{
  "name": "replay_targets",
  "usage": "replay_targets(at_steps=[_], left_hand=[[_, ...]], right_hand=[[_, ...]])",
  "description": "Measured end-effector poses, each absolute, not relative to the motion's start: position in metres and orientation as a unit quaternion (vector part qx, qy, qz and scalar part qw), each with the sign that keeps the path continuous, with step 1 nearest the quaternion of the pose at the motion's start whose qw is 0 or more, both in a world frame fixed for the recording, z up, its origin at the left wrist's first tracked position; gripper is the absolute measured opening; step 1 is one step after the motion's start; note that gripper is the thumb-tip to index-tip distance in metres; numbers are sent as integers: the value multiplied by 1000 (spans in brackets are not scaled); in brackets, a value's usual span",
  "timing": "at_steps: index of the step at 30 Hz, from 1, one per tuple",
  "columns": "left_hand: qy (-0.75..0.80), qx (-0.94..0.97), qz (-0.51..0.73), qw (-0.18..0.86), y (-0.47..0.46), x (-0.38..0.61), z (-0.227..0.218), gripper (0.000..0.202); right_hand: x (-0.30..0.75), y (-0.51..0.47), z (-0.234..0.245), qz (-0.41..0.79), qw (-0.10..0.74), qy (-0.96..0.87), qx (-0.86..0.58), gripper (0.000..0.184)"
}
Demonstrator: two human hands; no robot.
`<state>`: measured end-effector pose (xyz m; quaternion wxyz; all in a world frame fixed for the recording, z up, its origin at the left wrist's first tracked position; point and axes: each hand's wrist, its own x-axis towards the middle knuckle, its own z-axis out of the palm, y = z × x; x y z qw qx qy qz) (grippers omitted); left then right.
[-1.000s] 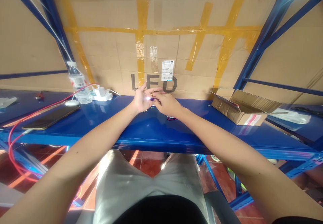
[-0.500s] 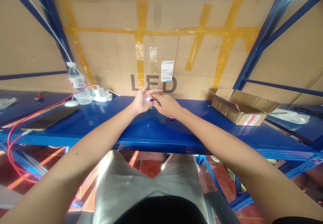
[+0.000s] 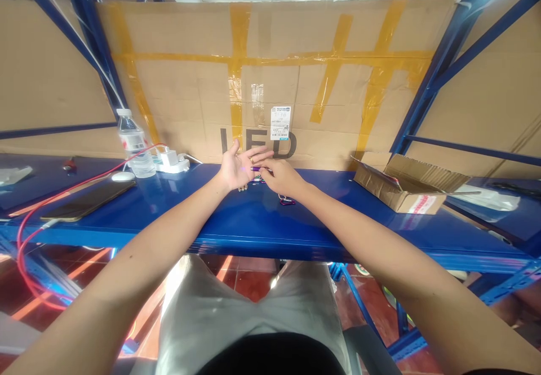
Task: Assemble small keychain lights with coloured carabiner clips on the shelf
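Note:
My left hand (image 3: pixel 237 166) is held palm up above the blue shelf (image 3: pixel 262 217), its fingers spread and empty. My right hand (image 3: pixel 282 176) pinches a small purple stick-like light (image 3: pixel 256 168) and points its tip at the left palm. No glow shows on the palm now. A small purple clip (image 3: pixel 287 201) lies on the shelf just under my right wrist. Some tiny metal parts (image 3: pixel 244 187) lie on the shelf below the left hand.
A taped cardboard sheet (image 3: pixel 274 76) marked "LED" stands behind the hands. At left are a water bottle (image 3: pixel 134 142), a white charger block (image 3: pixel 171 159), a phone (image 3: pixel 87 201) and a red cable (image 3: pixel 51 200). An open cardboard box (image 3: pixel 408 184) sits at right.
The bright spot of light on my left palm has gone out. Both hands stay close together, and the view has tipped slightly down.

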<state>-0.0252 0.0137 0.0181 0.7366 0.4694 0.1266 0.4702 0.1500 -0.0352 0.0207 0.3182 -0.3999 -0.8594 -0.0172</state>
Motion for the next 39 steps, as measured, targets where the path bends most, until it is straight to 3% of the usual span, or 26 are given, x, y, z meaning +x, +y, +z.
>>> replay_targets(at_steps=[39], left_hand=[[128,501,434,738,18,-26,15,93]], right_hand=[[154,-25,15,48,366,-851,-374,35]])
